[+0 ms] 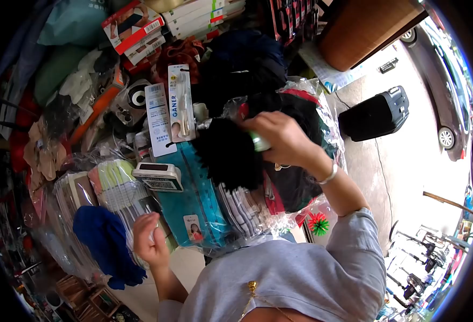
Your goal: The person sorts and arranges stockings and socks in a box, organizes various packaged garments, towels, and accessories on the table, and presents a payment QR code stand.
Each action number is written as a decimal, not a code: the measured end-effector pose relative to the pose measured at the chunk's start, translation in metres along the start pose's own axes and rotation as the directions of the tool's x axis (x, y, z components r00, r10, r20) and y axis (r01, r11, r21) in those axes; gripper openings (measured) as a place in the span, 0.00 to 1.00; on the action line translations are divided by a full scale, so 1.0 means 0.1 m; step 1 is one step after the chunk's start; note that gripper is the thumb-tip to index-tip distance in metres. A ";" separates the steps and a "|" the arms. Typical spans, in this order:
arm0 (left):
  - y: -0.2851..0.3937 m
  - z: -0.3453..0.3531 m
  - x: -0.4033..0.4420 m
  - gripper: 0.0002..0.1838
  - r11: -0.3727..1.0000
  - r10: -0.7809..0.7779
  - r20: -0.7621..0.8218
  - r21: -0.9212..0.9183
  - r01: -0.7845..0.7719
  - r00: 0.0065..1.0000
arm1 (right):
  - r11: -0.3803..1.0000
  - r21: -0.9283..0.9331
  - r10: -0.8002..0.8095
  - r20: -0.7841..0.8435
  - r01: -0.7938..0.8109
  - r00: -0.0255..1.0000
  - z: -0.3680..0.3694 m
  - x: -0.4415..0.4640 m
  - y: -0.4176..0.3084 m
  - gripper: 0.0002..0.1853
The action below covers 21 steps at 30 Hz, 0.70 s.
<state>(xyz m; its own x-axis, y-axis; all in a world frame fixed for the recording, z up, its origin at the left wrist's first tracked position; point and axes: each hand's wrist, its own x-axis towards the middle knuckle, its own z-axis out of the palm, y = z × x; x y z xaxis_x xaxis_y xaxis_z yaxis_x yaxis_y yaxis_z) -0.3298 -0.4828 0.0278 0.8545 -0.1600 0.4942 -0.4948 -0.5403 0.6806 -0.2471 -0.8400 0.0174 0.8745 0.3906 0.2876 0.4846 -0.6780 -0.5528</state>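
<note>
A black, shaggy duster-like thing (pixel 228 155) with ragged edges is in my right hand (pixel 279 137). The fingers are closed round its pale green and white end, above the goods on the table. My left hand (pixel 149 239) is loosely curled with the fingers a little apart, and I see nothing held in it. It is near a dark blue cloth (pixel 105 244) and plastic-wrapped striped textiles (pixel 121 185). Between the hands lie a teal packaged cloth (pixel 185 185), a small white device with a printed code (pixel 158 177) and a carded toothbrush (pixel 180 102).
Black and red bagged clothing (pixel 298 188) lies under my right forearm. Stacked boxes (pixel 132 29) stand at the back. On the right are a brown cylinder-like container (pixel 368 32), a black case (pixel 376 114) on the floor, and a parked car (pixel 440 91) outside.
</note>
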 end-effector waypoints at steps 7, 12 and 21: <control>0.03 0.91 -0.06 0.11 0.972 0.007 0.289 -0.225 0.061 0.957 | 0.185 0.946 0.117 -0.289 0.265 0.950 -1.39 -0.93 0.87 0.29; -0.05 1.30 0.25 0.10 0.951 0.101 0.418 -0.306 0.035 0.903 | 0.615 0.779 0.638 -0.397 -0.125 0.660 -1.68 -1.58 1.52 0.28; -0.51 1.64 0.34 0.08 0.949 0.146 0.424 -0.316 -0.005 0.894 | 0.216 0.976 0.855 -0.171 -0.037 0.489 -1.43 -0.82 1.53 0.21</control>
<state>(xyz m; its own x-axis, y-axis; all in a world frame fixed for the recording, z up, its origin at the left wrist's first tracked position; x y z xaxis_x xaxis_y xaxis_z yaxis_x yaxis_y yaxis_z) -0.2493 -0.5957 -0.0786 0.7585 -0.5721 0.3120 -0.5240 -0.2509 0.8139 -0.2417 -1.0649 0.0212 0.8457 -0.4952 -0.1988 0.0517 0.4469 -0.8931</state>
